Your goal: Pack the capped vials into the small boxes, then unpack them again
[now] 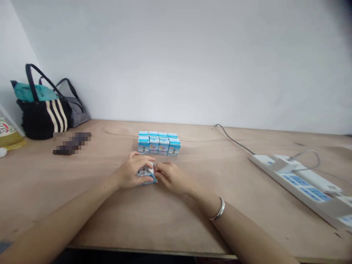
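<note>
My left hand (134, 170) is wrapped round a small blue and white box (146, 173) lying low over the wooden table (192, 212). My right hand (170, 176) pinches the right end of the same box with its fingertips. A silver bracelet sits on my right wrist. Just behind my hands stands a tidy block of several matching blue and white boxes (158, 143) in two rows.
A black bag with cream stripes (41, 110) and a grey striped bag (75, 108) stand at the back left against the wall. A dark blurred object (72, 143) lies in front of them. A long white power strip (305, 185) with cables runs along the right side.
</note>
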`<action>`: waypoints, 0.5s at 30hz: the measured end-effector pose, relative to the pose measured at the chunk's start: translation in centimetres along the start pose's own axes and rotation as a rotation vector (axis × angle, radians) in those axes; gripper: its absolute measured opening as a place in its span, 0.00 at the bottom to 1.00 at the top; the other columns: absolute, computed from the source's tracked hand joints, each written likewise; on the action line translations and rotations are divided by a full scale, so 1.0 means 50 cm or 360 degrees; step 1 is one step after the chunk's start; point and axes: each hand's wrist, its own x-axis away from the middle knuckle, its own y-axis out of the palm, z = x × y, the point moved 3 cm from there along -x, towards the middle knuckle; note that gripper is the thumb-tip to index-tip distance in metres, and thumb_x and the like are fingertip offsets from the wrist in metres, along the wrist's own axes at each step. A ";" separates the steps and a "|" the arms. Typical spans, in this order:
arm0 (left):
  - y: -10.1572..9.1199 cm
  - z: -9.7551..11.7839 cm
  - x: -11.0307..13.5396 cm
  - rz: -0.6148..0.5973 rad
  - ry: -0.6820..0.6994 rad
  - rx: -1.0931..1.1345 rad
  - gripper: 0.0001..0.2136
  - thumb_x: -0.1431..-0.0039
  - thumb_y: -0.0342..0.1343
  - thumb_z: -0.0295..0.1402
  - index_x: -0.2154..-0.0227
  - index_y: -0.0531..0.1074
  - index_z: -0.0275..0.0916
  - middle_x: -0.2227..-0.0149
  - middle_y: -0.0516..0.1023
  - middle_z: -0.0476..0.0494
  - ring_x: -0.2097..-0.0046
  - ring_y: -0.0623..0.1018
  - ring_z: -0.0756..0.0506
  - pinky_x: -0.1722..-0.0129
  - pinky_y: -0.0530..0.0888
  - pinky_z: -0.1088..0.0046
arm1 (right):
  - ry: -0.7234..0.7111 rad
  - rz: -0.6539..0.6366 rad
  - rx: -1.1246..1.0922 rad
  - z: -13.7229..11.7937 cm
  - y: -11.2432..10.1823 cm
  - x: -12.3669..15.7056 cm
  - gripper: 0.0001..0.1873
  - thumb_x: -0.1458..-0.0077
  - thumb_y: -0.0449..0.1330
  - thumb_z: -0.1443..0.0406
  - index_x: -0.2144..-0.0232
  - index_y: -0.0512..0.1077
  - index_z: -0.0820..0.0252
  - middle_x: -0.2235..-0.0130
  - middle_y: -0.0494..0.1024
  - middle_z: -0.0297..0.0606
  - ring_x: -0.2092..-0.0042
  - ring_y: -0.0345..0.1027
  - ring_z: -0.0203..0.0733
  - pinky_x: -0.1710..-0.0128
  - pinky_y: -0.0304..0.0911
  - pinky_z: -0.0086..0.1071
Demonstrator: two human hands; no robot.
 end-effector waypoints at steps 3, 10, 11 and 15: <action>0.006 -0.004 0.001 -0.0066 -0.0020 -0.0066 0.10 0.47 0.57 0.41 0.65 0.67 0.43 0.53 0.75 0.44 0.50 0.73 0.43 0.43 0.53 0.56 | 0.0074 -0.0021 -0.0065 0.017 0.000 0.005 0.06 0.43 0.51 0.67 0.71 0.67 0.59 0.72 0.73 0.34 0.71 0.65 0.35 0.69 0.58 0.28; 0.010 -0.016 0.007 -0.0048 -0.0106 -0.0132 0.11 0.48 0.57 0.42 0.65 0.68 0.42 0.53 0.76 0.44 0.52 0.74 0.43 0.41 0.50 0.54 | 0.0484 0.0306 -0.0271 0.102 -0.061 0.018 0.09 0.45 0.51 0.63 0.74 0.67 0.61 0.71 0.72 0.36 0.69 0.65 0.36 0.68 0.62 0.30; 0.009 -0.017 0.007 -0.0039 -0.0112 -0.0139 0.11 0.48 0.57 0.42 0.65 0.68 0.42 0.53 0.76 0.43 0.51 0.74 0.43 0.41 0.49 0.53 | 0.0522 0.0347 -0.0260 0.111 -0.070 0.020 0.10 0.45 0.51 0.62 0.73 0.67 0.61 0.71 0.72 0.35 0.70 0.65 0.36 0.69 0.62 0.31; 0.007 -0.018 0.006 -0.0024 -0.0083 -0.0164 0.09 0.46 0.56 0.39 0.63 0.70 0.44 0.51 0.74 0.43 0.48 0.72 0.43 0.40 0.46 0.51 | 0.0445 0.0499 0.0096 0.129 -0.099 0.026 0.08 0.47 0.54 0.63 0.74 0.68 0.61 0.69 0.72 0.38 0.68 0.65 0.37 0.66 0.61 0.31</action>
